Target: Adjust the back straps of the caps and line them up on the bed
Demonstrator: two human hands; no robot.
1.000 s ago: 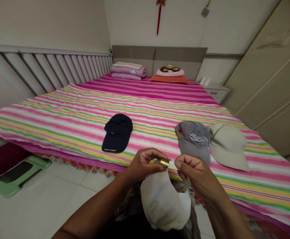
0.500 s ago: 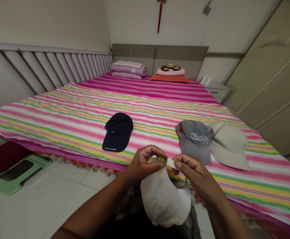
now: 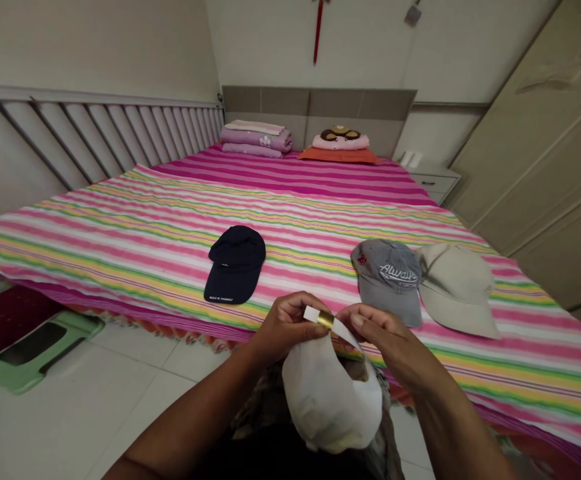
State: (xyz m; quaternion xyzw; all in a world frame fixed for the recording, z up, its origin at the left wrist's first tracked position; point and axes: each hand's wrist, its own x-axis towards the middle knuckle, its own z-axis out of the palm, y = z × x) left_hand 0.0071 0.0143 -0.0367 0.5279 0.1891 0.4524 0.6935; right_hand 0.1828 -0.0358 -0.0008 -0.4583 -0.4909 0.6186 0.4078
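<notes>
I hold a white cap (image 3: 328, 400) in front of me, crown hanging down over my lap. My left hand (image 3: 285, 327) pinches its back strap at the brass buckle (image 3: 325, 320). My right hand (image 3: 378, 333) pinches the white strap end just right of the buckle. Both hands are closed on the strap. On the striped bed (image 3: 170, 227) beyond lie a navy cap (image 3: 235, 263), a grey cap (image 3: 389, 279) with white lettering, and a beige cap (image 3: 455, 287) touching the grey one.
Folded purple bedding (image 3: 256, 140) and an orange pillow (image 3: 339, 155) sit at the headboard. A green stool (image 3: 30, 350) stands on the tiled floor at left. A wardrobe (image 3: 545, 167) fills the right side, with a nightstand (image 3: 433, 179) beside the bed.
The strap has slid further through the buckle, so a white end now pokes out on the left. My right hand has moved closer to the left one.
</notes>
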